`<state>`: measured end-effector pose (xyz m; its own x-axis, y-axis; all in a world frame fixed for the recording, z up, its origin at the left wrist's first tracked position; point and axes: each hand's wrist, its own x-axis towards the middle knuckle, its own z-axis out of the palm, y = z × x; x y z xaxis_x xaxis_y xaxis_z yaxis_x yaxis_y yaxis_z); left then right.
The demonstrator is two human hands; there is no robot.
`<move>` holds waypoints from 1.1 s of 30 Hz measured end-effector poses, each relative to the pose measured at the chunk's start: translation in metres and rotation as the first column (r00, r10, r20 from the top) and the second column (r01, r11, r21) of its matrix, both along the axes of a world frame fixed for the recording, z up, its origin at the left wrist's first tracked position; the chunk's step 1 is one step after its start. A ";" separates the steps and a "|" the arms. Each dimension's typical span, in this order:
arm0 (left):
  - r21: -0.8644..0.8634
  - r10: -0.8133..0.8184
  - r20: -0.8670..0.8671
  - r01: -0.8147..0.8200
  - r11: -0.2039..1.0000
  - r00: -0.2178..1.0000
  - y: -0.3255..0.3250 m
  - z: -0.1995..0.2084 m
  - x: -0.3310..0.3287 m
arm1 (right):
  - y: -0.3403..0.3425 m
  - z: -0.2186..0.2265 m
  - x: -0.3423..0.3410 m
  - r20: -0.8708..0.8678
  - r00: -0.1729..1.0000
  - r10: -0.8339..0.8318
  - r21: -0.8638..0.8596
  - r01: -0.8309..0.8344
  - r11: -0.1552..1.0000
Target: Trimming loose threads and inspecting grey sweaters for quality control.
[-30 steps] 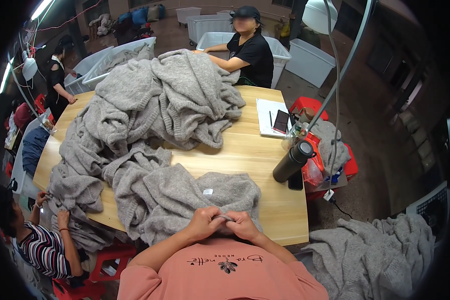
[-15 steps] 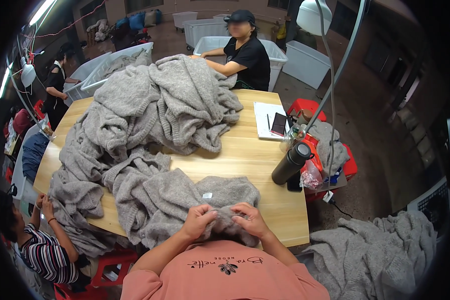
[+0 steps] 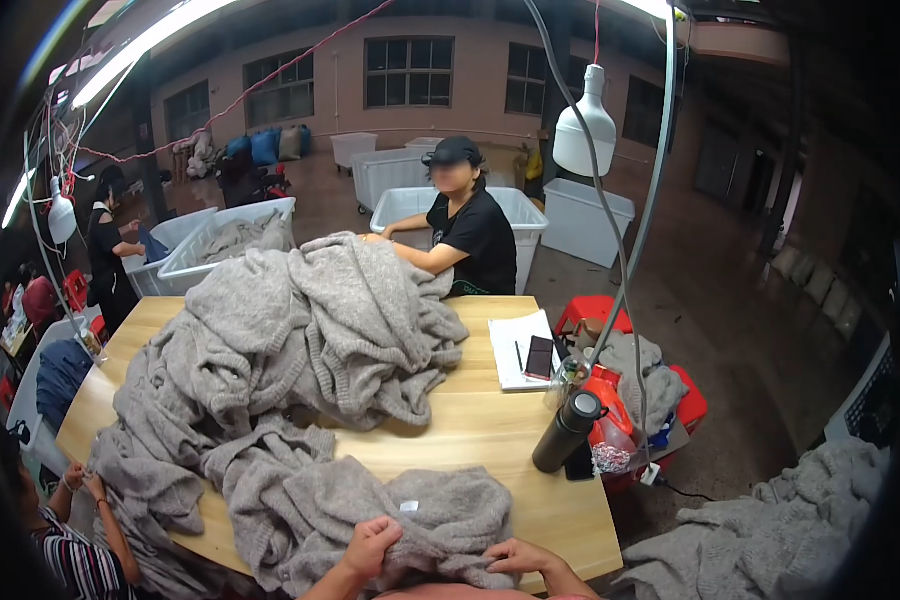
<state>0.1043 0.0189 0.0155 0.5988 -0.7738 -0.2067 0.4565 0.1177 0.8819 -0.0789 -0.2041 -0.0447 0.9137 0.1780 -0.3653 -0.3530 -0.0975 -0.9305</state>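
At the near edge of the table lies a grey knitted sweater [image 3: 450,490] with a small white label. My left hand [image 3: 373,546] is closed on its knit, thumb pressed against the curled fingers. To the right, my right hand [image 3: 520,557] has its fingers bent and pinched onto the same sweater near the table's front edge. The stretch of cloth between the hands sags toward my body, and its lower part is cut off by the frame. A large heap of grey knitwear [image 3: 260,330] spreads from my sweater across the left and far side of the wooden table [image 3: 470,425].
A black bottle [image 3: 567,432], a phone and papers [image 3: 515,340] with a pen lie at the right. A lamp [image 3: 585,130] hangs above. More knitwear [image 3: 770,530] is piled at lower right. Co-workers stand across the table and sit at left, near white bins [image 3: 580,220].
The view has tilted up, so the table and my hands appear lower. My hands have moved a little farther apart, both still on the sweater.
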 end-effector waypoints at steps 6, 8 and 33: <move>-0.059 -0.023 -0.120 0.016 0.998 0.992 0.001 -0.018 0.011 | 0.012 -0.021 0.001 0.439 0.714 -0.545 -0.139 0.654 0.744; -0.049 -0.012 -0.127 0.006 0.999 0.992 0.000 -0.019 0.012 | 0.010 -0.009 0.005 0.524 0.460 -0.717 -0.006 0.843 0.537; 0.051 -0.145 -0.120 0.152 0.987 0.982 -0.034 -0.004 -0.027 | 0.067 0.071 0.045 0.875 0.478 0.072 -0.252 0.326 0.911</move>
